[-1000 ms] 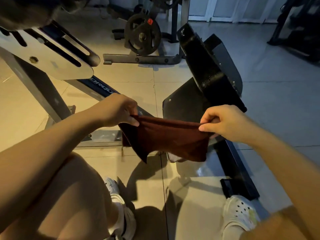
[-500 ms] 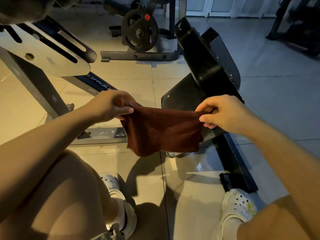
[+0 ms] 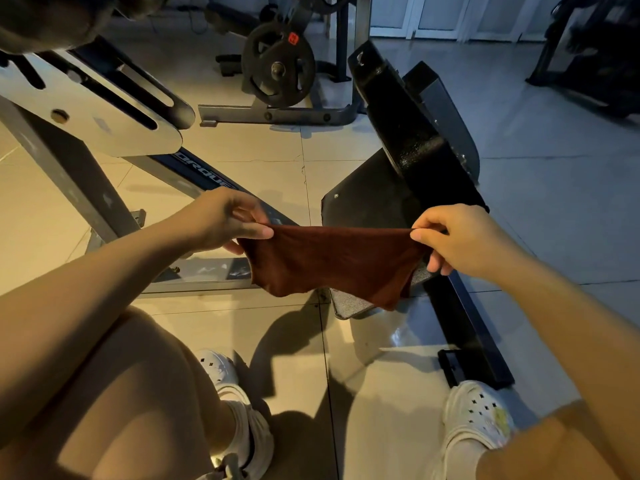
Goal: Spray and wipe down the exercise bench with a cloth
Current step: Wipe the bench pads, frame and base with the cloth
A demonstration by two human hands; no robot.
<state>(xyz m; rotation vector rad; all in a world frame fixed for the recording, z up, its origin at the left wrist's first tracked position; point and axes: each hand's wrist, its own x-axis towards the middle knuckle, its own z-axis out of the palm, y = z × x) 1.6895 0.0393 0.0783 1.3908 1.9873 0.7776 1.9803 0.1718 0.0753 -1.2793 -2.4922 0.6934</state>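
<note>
A dark reddish-brown cloth (image 3: 332, 261) hangs stretched between my two hands above the floor. My left hand (image 3: 225, 220) pinches its left top corner between thumb and fingers. My right hand (image 3: 457, 237) pinches the right top corner. Behind the cloth stands the black padded bench (image 3: 408, 140), its pad tilted up and its seat plate (image 3: 367, 199) partly hidden by the cloth. No spray bottle is in view.
A grey machine frame (image 3: 90, 109) with a slotted plate rises at left. A weight plate (image 3: 277, 64) on a rack stands at the back. The bench's black base rail (image 3: 467, 327) runs toward my right shoe (image 3: 478, 417). My left shoe (image 3: 239, 410) rests on the tiled floor.
My hands have moved apart, pulling the cloth's top edge taut and flatter. The camera has tilted slightly, so the bench sits a little lower in view.
</note>
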